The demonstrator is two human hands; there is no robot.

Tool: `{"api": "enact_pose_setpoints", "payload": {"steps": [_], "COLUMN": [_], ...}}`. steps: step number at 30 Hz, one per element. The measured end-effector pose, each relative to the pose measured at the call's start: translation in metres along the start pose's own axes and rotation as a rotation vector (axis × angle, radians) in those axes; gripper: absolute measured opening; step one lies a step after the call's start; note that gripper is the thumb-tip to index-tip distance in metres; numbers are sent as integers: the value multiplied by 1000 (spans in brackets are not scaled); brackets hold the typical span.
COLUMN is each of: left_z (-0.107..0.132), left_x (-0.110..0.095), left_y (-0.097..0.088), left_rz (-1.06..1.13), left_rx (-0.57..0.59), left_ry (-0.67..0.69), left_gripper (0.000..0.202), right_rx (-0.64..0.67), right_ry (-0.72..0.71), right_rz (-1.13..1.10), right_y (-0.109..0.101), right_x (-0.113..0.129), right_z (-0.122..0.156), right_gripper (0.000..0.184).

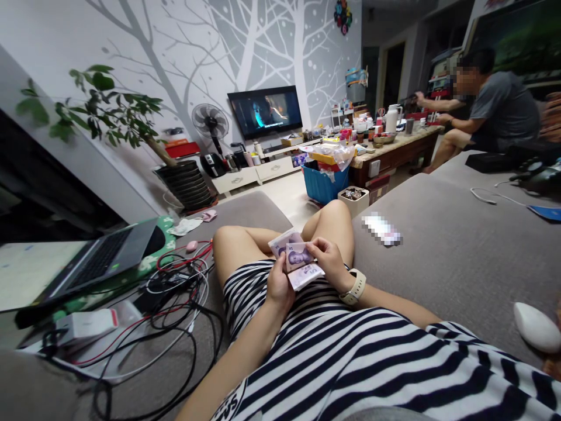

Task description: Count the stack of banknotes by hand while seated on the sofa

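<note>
Over my lap, my left hand (280, 282) is closed round a stack of purple banknotes (305, 275), which looks folded or fanned into several layers. A portrait and the figure 5 show on the notes. The thumb and fingers of my right hand (326, 257) pinch the upper right edge of one banknote (298, 255), which stands up from the stack. A pale watch (354, 286) is on my right wrist. My fingers hide part of the lower notes. Under both hands lies black-and-white striped clothing (307, 333).
Tangled cables (175, 292), a laptop (100, 257) and a white box (87, 327) lie to my left. On the sofa (438, 251) at my right are a blurred phone (381, 228) and a white mouse (537, 327). A seated person (504, 111) is beside the cluttered table (394, 149).
</note>
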State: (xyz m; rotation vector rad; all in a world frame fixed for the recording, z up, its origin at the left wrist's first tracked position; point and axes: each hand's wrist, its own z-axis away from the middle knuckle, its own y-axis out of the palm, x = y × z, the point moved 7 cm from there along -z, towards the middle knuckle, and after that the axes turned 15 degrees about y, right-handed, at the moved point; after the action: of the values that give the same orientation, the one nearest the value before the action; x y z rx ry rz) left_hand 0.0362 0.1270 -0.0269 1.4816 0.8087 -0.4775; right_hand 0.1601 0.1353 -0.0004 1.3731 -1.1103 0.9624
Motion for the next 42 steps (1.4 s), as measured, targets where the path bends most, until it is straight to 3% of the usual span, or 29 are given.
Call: {"api": "enact_pose_setpoints", "payload": {"steps": [6, 42], "left_z": [-2, 1], "left_x": [-2, -10], "left_y": [-2, 7], "left_rz": [-29, -93], "left_rx": [-27, 26], "left_ry": [27, -5], "left_gripper": [24, 29], "right_rx": [38, 103], "right_ry": [-76, -41], "right_rz": [1, -127], "right_y": [3, 9], "right_x": [8, 16], "right_z": [6, 10], "right_gripper": [30, 32]}}
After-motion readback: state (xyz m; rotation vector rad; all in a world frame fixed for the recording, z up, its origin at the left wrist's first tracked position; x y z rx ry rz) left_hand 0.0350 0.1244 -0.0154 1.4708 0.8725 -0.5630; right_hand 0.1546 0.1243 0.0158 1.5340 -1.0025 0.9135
